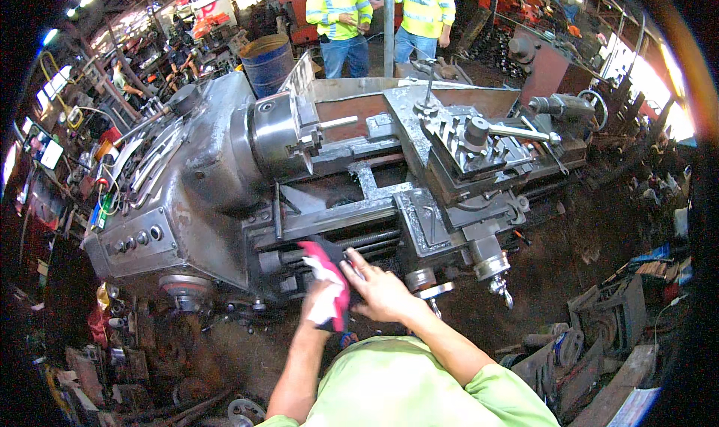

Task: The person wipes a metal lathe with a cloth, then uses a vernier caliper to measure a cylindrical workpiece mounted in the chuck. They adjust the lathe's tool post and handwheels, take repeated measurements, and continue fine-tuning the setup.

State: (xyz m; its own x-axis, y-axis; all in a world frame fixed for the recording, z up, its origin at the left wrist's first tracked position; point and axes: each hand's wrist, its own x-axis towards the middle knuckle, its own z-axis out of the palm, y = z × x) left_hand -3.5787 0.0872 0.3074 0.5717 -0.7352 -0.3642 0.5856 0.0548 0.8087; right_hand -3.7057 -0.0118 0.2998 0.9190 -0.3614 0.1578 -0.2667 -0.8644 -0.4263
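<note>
The workshop is dim overall, lit by daylight from the right edge, where the openings [659,90] blow out to white glare. Small ceiling lamps [82,0] glow at the upper left. The lathe [225,157] catches a soft sheen on its grey top; its underside and the floor [569,262] below lie in deep shadow. Fisheye distortion bends straight edges near the rim, and the corners fall to black vignette. The centre is sharp; the far left clutter is dark and smeared. The faces in the background are blurred.
</note>
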